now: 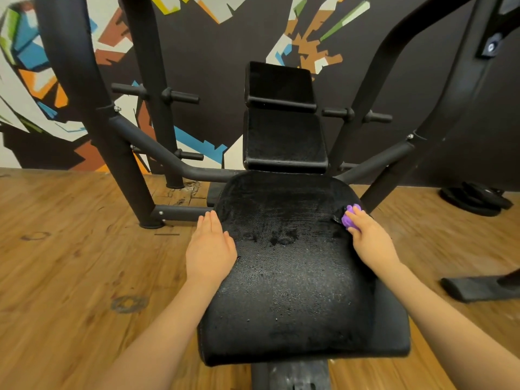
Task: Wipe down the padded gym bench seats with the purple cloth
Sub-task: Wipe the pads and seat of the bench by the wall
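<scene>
A black padded bench seat (292,277) fills the middle of the view, with damp patches on its surface. Beyond it rise two black back pads (284,136). My left hand (209,249) rests flat with straight fingers on the seat's left edge. My right hand (368,237) grips the bunched purple cloth (349,218) against the seat's far right edge; most of the cloth is hidden under the fingers.
Thick black machine frame tubes (123,170) stand left and right of the seat, with peg bars behind. Weight plates (475,198) lie on the wooden floor at the far right, and a black foot (475,288) of another machine sits nearer. A painted wall stands behind.
</scene>
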Demonstrator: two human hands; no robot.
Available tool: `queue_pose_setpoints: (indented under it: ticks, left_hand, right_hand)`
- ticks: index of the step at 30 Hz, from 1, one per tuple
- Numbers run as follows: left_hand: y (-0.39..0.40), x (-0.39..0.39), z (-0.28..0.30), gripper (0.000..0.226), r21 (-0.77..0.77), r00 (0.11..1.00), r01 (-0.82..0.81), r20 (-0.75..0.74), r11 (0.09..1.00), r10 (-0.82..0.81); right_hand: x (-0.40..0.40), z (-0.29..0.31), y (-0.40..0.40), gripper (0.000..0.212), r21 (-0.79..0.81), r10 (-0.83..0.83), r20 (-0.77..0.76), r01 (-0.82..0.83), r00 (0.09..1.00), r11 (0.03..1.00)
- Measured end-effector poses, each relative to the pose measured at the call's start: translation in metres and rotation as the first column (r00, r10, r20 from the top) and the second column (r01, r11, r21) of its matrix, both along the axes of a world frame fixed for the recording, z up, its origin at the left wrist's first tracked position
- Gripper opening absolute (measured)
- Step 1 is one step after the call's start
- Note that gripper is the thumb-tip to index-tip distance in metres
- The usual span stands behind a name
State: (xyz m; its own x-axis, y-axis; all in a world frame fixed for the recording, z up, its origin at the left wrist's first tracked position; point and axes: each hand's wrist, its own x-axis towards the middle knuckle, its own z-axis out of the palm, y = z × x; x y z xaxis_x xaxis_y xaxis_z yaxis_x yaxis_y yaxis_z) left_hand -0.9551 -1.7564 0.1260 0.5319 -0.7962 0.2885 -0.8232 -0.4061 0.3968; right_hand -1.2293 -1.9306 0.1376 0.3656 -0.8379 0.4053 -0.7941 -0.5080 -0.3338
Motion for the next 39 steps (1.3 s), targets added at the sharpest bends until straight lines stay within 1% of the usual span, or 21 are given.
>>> queue_pose_setpoints:
  ticks: [2,5,7,11,12,15,18,20,22,24,27,29,31,34,37,39]
  left_hand:
    - [0.001,-0.001,0.000,0.058,0.000,1.000,0.003,0.006,1.000,-0.003]
    - [-0.001,-0.001,0.000,0.058,-0.007,1.000,-0.001,0.012,1.000,0.001]
    - [-0.002,-0.001,0.000,0.058,-0.013,1.000,-0.005,0.013,1.000,0.005]
    - [0.000,0.000,0.001,0.057,-0.022,1.000,0.000,-0.013,1.000,-0.001]
    - [0.001,0.001,0.001,0.057,-0.028,1.000,0.005,-0.020,1.000,-0.006]
    - [0.001,0.002,-0.002,0.057,-0.052,0.999,0.004,-0.046,0.999,-0.006]
    - [0.002,0.002,-0.001,0.058,-0.054,0.998,0.006,-0.063,0.999,-0.010]
    - [0.003,0.002,-0.001,0.059,-0.056,0.998,0.010,-0.055,0.998,-0.013]
    - [0.003,0.003,-0.001,0.058,-0.063,0.999,0.015,-0.051,0.998,-0.018]
    - [0.002,0.004,-0.001,0.058,-0.061,0.998,0.026,-0.055,0.998,-0.029]
    - [0.002,0.003,-0.001,0.058,-0.043,0.998,0.026,-0.048,0.999,-0.028]
    - [0.001,0.003,-0.001,0.058,-0.049,0.998,0.027,-0.052,0.998,-0.029]
    - [0.001,0.004,-0.002,0.058,-0.056,0.998,0.027,-0.061,0.998,-0.030]
    - [0.003,0.004,0.000,0.058,-0.054,0.997,0.017,-0.069,0.998,-0.021]
    - [0.003,0.002,-0.001,0.061,-0.085,0.995,0.036,-0.089,0.996,-0.043]
    - [0.010,0.001,-0.005,0.067,-0.109,0.989,0.055,-0.130,0.993,-0.069]
  right_hand:
    - [0.003,0.002,0.001,0.045,0.008,-0.007,-0.014,0.007,1.000,1.000]
    - [0.013,0.008,0.003,0.046,0.017,-0.030,-0.084,0.032,0.996,0.999]
    - [0.031,0.016,0.011,0.045,0.008,-0.006,-0.094,0.007,0.996,1.000]
    - [0.100,0.030,0.037,0.040,-0.006,0.188,-0.153,-0.191,0.970,0.982]
    - [0.120,0.030,0.045,0.042,0.001,0.247,-0.177,-0.250,0.953,0.968]
    - [0.169,0.028,0.066,0.050,0.072,0.382,-0.153,-0.375,0.911,0.924]
    - [0.181,0.024,0.073,0.052,0.047,0.452,-0.236,-0.454,0.861,0.890]
    - [0.168,0.022,0.067,0.051,0.016,0.496,-0.225,-0.505,0.839,0.863]
    - [0.150,0.018,0.052,0.049,0.026,0.477,-0.205,-0.483,0.854,0.875]
    - [0.129,0.022,0.034,0.048,0.020,0.382,-0.152,-0.383,0.912,0.923]
    - [0.111,0.039,0.008,0.047,0.025,0.245,-0.179,-0.245,0.953,0.969]
    - [0.118,0.050,0.001,0.050,0.066,0.188,-0.194,-0.179,0.963,0.982]
    - [0.142,0.057,0.007,0.050,0.084,0.189,-0.191,-0.176,0.963,0.981]
    - [0.185,0.060,0.030,0.049,0.081,0.299,-0.208,-0.289,0.931,0.954]
    - [0.208,0.050,0.063,0.051,0.066,0.444,-0.289,-0.445,0.848,0.893]
    - [0.206,0.038,0.078,0.055,0.045,0.527,-0.291,-0.538,0.799,0.842]
